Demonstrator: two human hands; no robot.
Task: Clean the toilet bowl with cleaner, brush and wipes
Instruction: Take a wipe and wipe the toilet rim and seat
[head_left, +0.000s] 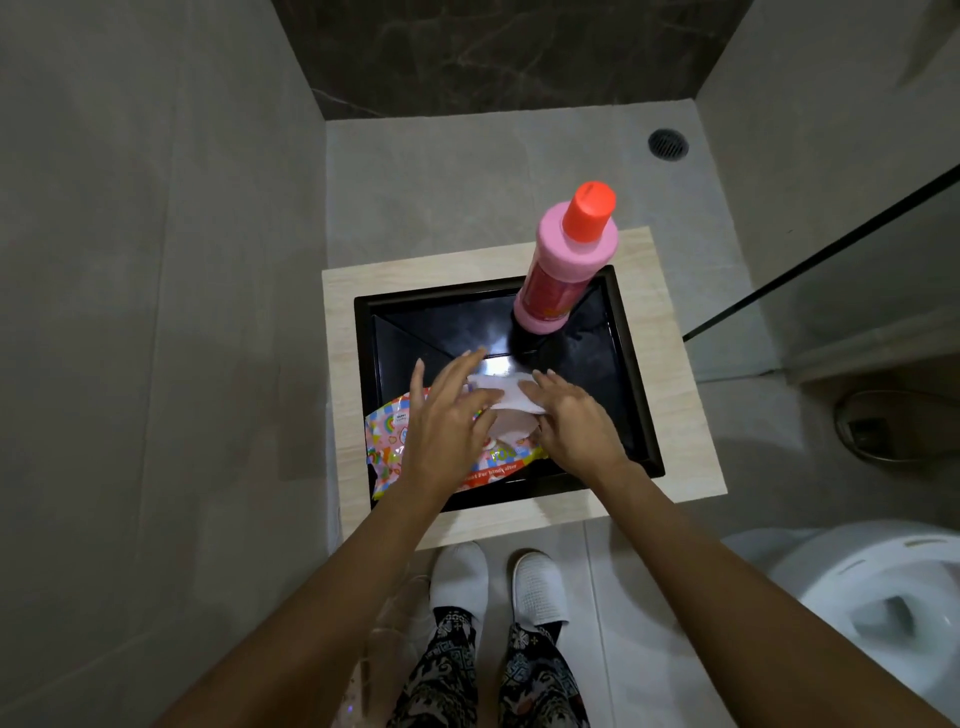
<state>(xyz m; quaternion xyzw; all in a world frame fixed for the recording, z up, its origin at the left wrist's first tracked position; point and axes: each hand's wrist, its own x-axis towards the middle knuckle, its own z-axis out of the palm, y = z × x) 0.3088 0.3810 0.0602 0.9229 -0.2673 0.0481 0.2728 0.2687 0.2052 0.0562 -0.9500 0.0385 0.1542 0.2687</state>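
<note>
A black tray sits on a pale wooden stand. In its far right corner stands a pink cleaner bottle with a red cap. A colourful wipes pack lies in the tray's near left part. My left hand rests on the pack with fingers spread. A white wipe sticks out of the pack between both hands. My right hand pinches the wipe at its right side. The white toilet bowl is at the lower right, lid up.
A floor drain lies at the far right of the tiled floor. A glass partition runs along the right. A metal bin stands behind it. My feet in white slippers stand in front of the stand. Walls close in on the left.
</note>
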